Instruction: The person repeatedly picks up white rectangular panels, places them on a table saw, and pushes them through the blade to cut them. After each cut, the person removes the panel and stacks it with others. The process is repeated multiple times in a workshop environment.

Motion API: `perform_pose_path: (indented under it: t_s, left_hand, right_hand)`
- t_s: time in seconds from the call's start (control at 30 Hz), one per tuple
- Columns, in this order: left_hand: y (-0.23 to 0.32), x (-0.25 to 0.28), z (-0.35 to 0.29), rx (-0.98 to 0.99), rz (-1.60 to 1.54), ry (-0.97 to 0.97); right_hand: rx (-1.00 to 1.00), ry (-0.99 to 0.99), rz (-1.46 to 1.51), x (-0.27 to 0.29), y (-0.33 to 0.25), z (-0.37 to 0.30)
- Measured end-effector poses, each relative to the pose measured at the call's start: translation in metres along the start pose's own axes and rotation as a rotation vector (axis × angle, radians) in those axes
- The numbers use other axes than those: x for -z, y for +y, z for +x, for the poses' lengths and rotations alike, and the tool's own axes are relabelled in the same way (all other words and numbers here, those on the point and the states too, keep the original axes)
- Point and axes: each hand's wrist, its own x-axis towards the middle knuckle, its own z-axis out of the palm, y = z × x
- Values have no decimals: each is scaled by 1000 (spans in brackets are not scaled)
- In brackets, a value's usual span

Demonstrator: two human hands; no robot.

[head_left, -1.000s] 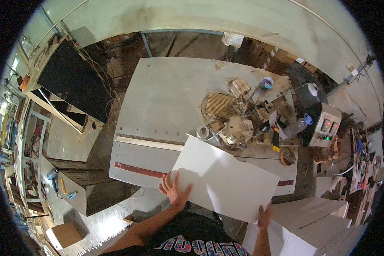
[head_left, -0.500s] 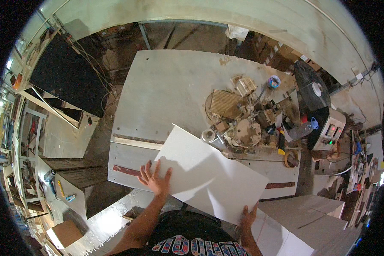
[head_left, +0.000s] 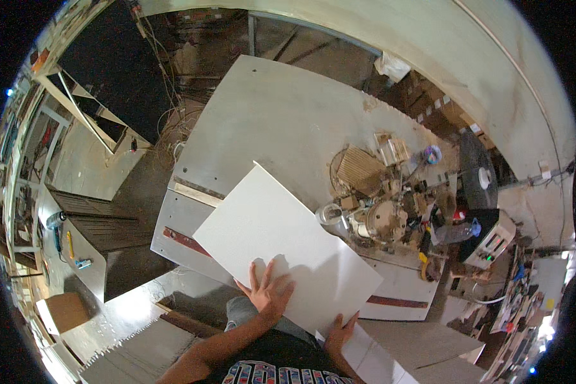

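Note:
A white rectangular panel (head_left: pixel 281 237) lies slantwise over the near part of a grey machine table, its far corner pointing away from me. My left hand (head_left: pixel 269 293) rests on the panel's face by its near edge, fingers spread and stretched out. At the panel's near right edge is my right hand (head_left: pixel 341 333), its fingers on top and the rest of the hand partly hidden below the edge. A dusty machine head (head_left: pixel 377 217) with round metal parts stands just beyond the panel's right side, beside a clear cup-like part (head_left: pixel 329 214).
The grey table (head_left: pixel 262 109) stretches away beyond the panel. To the right are a control box (head_left: pixel 493 240) with a green light, a plastic bottle (head_left: pixel 457 232) and a yellow-handled tool (head_left: pixel 424 265). At left stand a dark-topped cabinet (head_left: pixel 118 237) and a cardboard box (head_left: pixel 64 312).
My view has turned, so the table sits more slanted. My left hand has shifted from the panel's left edge onto its face, closer to my right hand. The panel's angle has steepened in view.

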Motion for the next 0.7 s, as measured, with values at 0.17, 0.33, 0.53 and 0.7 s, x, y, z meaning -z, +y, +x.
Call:
perform_pose_path:
  t_s: [0.17,0.33,0.53,0.7]
  left_hand:
    - [11,9,29,177,-55,-27]
    - [-3,27,47,218,-15,7]
    - [-32,45,66,233,-13,32]
    - [-50,59,84,265,-51,39]
  right_hand:
    - [226,-148,-921,-5,-12,9]
    - [376,-302,-1177,-21,-40,-8]
    - [563,-290,-1173,-52,-56,-10]
    - [639,-284,-1164,-76,-61,-14]
